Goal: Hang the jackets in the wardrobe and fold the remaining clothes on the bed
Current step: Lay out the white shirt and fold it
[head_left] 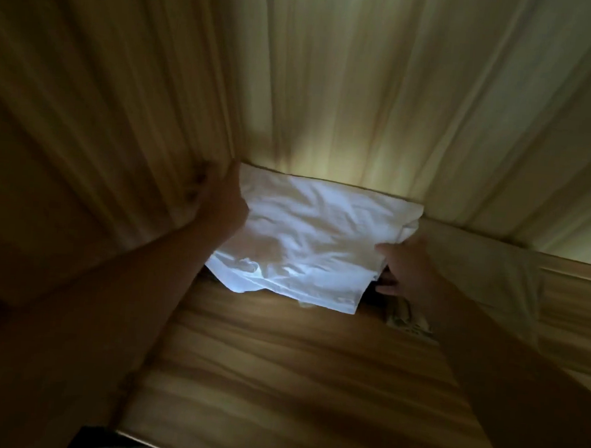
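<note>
The right hand (pixel 402 269) pinches the white garment's (pixel 307 239) edge over the wooden shelf (pixel 274 365); the blurred left hand (pixel 219 199) touches it, grip unclear.

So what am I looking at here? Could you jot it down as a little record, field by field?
place: dim wooden shelf, wooden walls around it
main item: white cloth, crumpled, at the back of the shelf
left hand: at the cloth's left edge; grip too blurred to tell
right hand: pinches the cloth's right edge, thumb on top
underneath: dark thing beneath the cloth's right side, unclear what
light: brightest on the cloth
</note>
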